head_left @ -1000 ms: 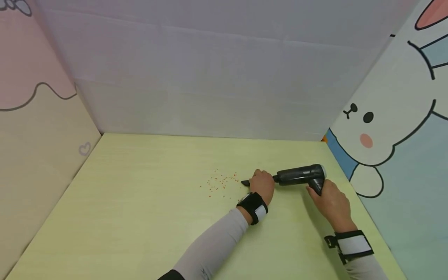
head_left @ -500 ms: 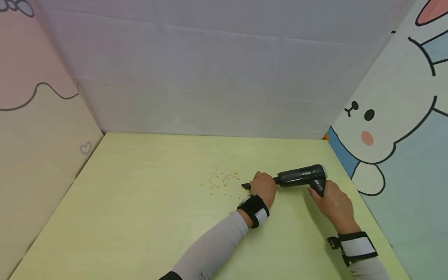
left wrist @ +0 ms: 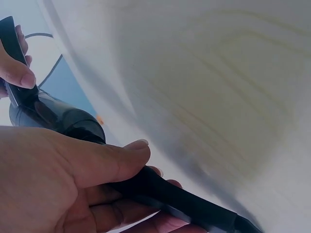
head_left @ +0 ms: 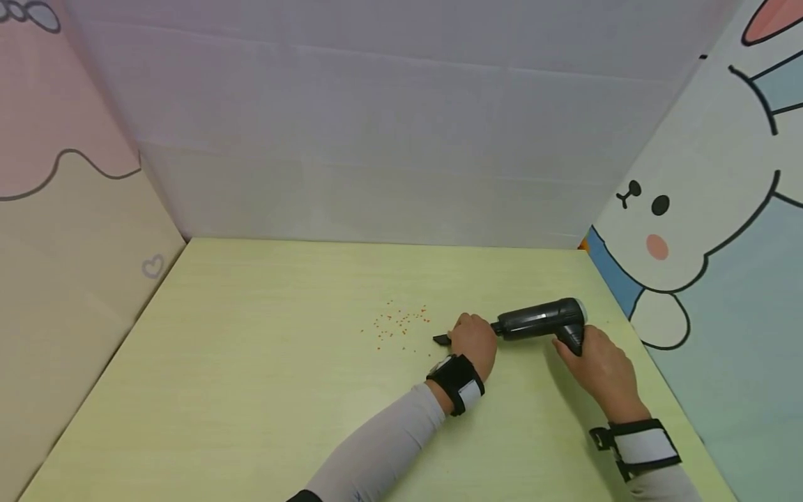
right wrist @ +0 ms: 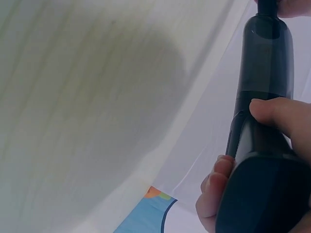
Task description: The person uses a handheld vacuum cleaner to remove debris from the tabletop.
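Pale grey sheeting (head_left: 376, 139) backs the far edge of a light yellow-green, faintly grained table (head_left: 251, 390), with a pink-and-cream printed wall (head_left: 75, 300) on the left and a blue-and-white cartoon rabbit wall (head_left: 728, 300) on the right. Over the table's right half, near the scattered tiny orange crumbs (head_left: 401, 322), is a glossy black, pistol-shaped device, apparently a handheld vacuum (head_left: 533, 319), its slim black nozzle (head_left: 442, 340) aimed left. The left hand (head_left: 475, 343) pinches that nozzle between thumb and curled fingers; the right hand (head_left: 602, 369) is wrapped around the handle, thumb pressed along the body. Whether the tip touches the tabletop cannot be told. For this two-handed hold, I judge that both hands should move as one so the nozzle does not twist at its joint, with the tip low and flat, advanced slowly from the crumbs' right border so that none scatter; the left fingers are best held behind the tip. Counted, there is one vacuum with one nozzle, two hands, two black wrist straps (head_left: 456, 383) with white patches, and two light grey sleeves (head_left: 383, 443); the crumbs run to dozens, too small to number exactly.
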Demonstrator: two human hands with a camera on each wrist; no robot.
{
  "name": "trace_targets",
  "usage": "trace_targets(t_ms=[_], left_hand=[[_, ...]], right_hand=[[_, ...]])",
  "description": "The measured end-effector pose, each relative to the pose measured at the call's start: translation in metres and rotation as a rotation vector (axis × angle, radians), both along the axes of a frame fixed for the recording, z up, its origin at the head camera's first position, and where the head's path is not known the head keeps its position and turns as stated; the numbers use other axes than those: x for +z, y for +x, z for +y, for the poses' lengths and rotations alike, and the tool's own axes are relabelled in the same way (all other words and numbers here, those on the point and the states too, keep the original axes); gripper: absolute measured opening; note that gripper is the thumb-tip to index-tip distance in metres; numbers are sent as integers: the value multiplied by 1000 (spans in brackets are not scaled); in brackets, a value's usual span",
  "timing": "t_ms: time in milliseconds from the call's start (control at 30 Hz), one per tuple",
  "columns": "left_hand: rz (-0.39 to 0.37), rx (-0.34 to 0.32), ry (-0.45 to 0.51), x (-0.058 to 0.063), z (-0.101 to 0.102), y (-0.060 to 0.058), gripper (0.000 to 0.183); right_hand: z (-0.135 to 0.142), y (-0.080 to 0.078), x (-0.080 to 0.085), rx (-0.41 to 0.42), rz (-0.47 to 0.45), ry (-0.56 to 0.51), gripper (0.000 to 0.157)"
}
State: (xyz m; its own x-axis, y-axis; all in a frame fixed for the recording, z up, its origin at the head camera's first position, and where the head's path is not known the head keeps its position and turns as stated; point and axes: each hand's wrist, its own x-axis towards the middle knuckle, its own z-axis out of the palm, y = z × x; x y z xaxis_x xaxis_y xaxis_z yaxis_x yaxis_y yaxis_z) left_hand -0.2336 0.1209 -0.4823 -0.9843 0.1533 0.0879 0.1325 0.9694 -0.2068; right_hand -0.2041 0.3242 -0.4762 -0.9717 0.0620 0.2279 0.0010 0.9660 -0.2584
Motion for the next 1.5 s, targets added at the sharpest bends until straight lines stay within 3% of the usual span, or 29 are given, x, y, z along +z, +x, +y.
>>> trace_targets(t_ms=[267,400,967,1200,1500], left_hand=[[-37,6,-13,0,0,4,20],[-27,36,16,-2,1,5,21],[8,79,-19,-5,4,11,21],[12,33,-91,-6,4,17,21],[4,46,-35,-2,5,24,24]], right_hand=[[0,2,-2,8,-48,-13,47],[-1,3,-2,15,-47,-13,47],[-2,6,-2,16,-64,-7,51],[0,8,-3,8,-62,14,55],[6,11,-5,20,-39,19,55]])
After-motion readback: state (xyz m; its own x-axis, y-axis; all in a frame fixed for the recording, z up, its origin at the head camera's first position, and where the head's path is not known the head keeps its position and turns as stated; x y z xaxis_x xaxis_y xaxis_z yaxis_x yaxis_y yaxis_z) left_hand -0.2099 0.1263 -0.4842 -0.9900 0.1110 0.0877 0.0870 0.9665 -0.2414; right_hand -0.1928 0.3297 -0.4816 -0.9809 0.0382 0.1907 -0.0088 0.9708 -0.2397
